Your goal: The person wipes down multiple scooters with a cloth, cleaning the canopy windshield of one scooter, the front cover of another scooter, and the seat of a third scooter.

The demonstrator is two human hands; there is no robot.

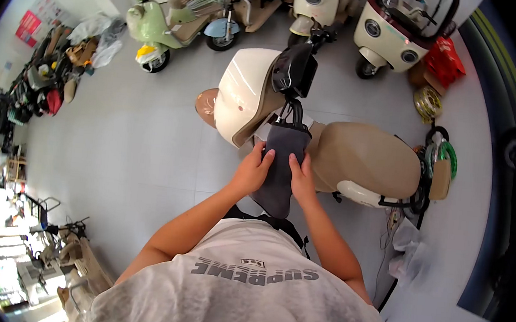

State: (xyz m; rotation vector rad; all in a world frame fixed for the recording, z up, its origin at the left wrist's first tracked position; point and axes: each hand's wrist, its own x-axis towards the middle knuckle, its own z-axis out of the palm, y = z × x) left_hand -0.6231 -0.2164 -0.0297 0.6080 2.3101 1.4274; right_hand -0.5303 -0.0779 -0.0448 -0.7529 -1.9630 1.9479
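Note:
A cream scooter with a brown seat (366, 155) stands in front of me, its cream front panel (243, 89) to the left. Over the near end of its handlebar lies a dark grey cover (286, 157), hanging down toward my waist. My left hand (252, 170) grips the cover's left edge, thumb on top and fingers hidden behind. On the right edge my right hand (301, 176) holds it the same way. Black cables and a black display housing (293, 71) show just beyond the cover.
A green scooter (153, 26), a blue one (222, 28) and cream ones (382, 34) stand at the back. Piled parts (47, 78) line the left wall. At right are a red bag (448, 58), wheels, clear plastic (408, 254) and a floor cable.

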